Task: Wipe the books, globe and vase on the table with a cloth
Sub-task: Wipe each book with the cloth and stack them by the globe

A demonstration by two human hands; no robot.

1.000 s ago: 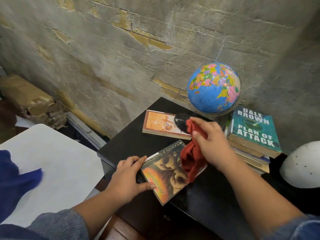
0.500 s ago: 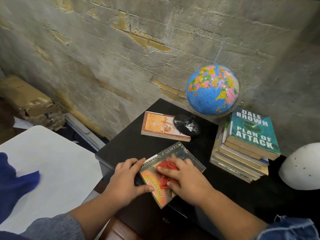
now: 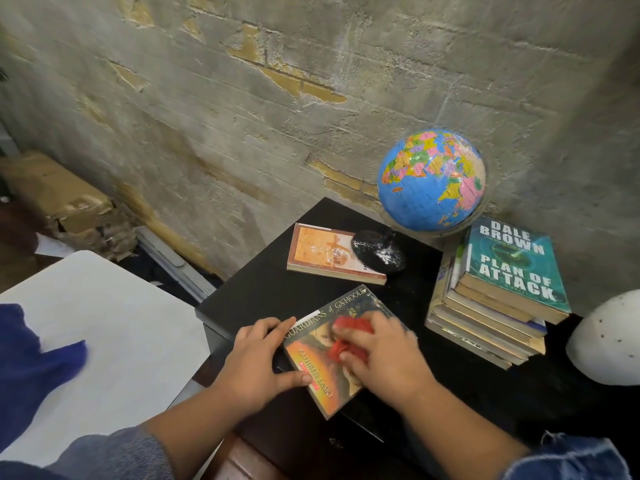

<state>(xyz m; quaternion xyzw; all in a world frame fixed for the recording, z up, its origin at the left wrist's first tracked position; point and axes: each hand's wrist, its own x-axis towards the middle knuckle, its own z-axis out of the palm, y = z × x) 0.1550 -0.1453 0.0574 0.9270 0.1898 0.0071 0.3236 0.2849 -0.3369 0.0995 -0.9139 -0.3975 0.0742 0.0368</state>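
Head view: my right hand (image 3: 384, 358) presses bunched red cloth (image 3: 348, 336) onto book (image 3: 323, 355); left hand (image 3: 258, 365) open, pinning near edge; book's length runs diagonally away; globe (image 3: 431, 180) beyond right hand, nearer it.

From my remote feed, a rough grey brick wall (image 3: 242, 109) with peeling patches backs a black table (image 3: 249, 289); a white tabletop (image 3: 114, 341) sits left, battered cardboard boxes (image 3: 59, 199) against the wall.
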